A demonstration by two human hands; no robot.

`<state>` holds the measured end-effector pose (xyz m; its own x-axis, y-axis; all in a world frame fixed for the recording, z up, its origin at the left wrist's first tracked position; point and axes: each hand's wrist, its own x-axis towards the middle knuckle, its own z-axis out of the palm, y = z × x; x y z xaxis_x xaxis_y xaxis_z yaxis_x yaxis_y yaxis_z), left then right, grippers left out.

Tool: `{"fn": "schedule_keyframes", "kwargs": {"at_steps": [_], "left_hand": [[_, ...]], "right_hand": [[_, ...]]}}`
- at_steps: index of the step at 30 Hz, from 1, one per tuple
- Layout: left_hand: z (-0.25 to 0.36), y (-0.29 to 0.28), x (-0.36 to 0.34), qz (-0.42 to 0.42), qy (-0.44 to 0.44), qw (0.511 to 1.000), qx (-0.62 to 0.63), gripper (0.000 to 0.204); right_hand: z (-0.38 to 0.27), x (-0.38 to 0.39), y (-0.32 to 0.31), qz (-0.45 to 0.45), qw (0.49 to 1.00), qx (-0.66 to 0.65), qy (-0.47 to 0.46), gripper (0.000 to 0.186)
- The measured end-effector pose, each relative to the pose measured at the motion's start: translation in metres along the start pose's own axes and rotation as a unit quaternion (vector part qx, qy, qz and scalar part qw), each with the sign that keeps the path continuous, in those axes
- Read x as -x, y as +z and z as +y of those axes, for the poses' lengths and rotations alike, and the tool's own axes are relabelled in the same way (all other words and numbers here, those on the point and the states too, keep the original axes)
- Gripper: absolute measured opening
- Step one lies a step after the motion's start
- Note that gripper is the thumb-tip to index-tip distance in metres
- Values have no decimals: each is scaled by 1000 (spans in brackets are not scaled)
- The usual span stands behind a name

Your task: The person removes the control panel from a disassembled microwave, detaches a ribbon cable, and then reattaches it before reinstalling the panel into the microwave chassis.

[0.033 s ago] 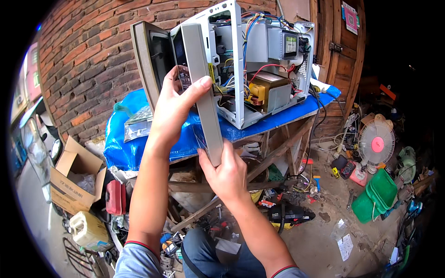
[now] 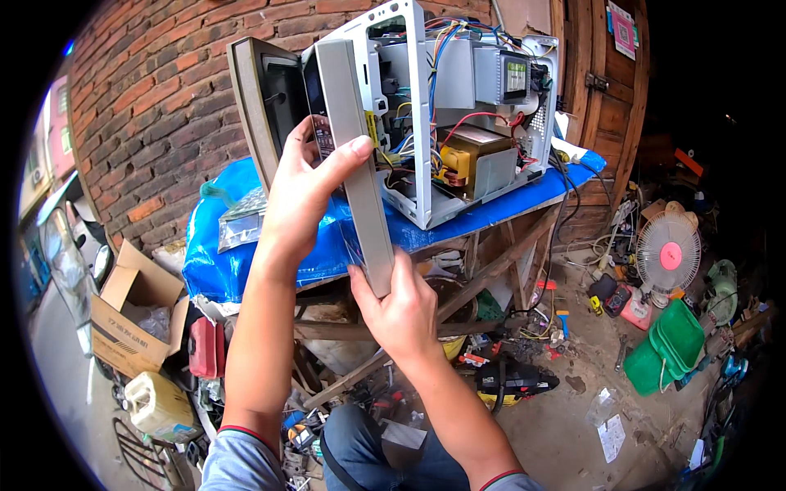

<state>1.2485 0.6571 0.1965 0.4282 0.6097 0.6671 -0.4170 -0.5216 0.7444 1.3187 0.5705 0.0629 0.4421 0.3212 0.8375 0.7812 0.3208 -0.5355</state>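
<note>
An opened microwave oven (image 2: 423, 164) stands on a blue-covered bench, its wiring, transformer (image 2: 475, 155) and magnetron (image 2: 501, 78) exposed. In front of its frame, a long beige control panel (image 2: 360, 172) is held upright, slightly tilted, with its dark button face turned left. My left hand (image 2: 307, 176) grips the panel's middle, thumb over the near edge and fingers on the button side. Lower down, my right hand (image 2: 399, 307) pinches the panel's bottom end. The oven door (image 2: 255, 114) hangs open behind my left hand.
Blue sheeting (image 2: 221, 262) covers the bench, with a flat plastic-wrapped piece (image 2: 243, 225) on it. A cardboard box (image 2: 135, 311), a red case (image 2: 206, 348) and a pale jerrycan (image 2: 160, 407) stand left. At right are a fan (image 2: 669, 254), green bucket (image 2: 667, 344) and scattered tools.
The view has shifted very slightly. Both hands keep the same grip on the control panel, which stays nearly in place.
</note>
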Motion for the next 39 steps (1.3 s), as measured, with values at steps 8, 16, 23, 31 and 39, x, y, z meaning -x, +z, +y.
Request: {"fn": "schedule_keyframes", "kwargs": {"at_steps": [8,16,23,31,39], "left_hand": [[21,14,24,26,18,996,-77,118],[46,10,74,103,-149,980,81,117],[107,34,-9,88,-613,567,543,95],[102,51,-12,264,-625,525,514,74],[115,55,8,362,-633,582,360,73]], "right_hand": [[11,-4,-12,-92,916,-308,241,44],[13,-29,-28,-152,670,-435,583,47],[11,-57,-40,-126,539,-496,669,44],[23,-52,-44,-197,564,-439,671,43],[11,-123,-128,-562,697,-116,429,27]]}}
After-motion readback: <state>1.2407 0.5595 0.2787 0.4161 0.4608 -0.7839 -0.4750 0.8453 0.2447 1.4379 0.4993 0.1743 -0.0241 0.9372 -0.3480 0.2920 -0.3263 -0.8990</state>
